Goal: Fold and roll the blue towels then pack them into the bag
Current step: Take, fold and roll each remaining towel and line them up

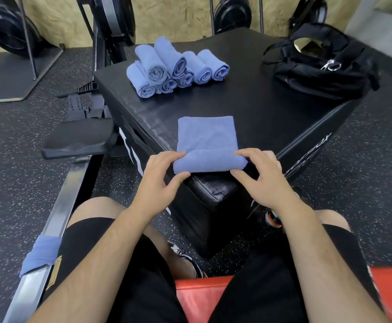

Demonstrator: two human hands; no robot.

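A folded blue towel (206, 136) lies on the near corner of a black padded box (260, 108), its near end turned over into the start of a roll. My left hand (160, 173) pinches the roll's left end between thumb and fingers. At the right end, my right hand (258, 173) pinches the roll the same way. Several rolled blue towels (174, 68) are stacked at the box's far left. A black bag (318, 66) sits on the far right of the box with its top open.
A rowing machine rail (57, 220) runs along the left with a blue towel (41, 255) draped over it and a black seat (78, 138) beside the box. Speckled rubber floor surrounds the box. I sit on a red bench (202, 297).
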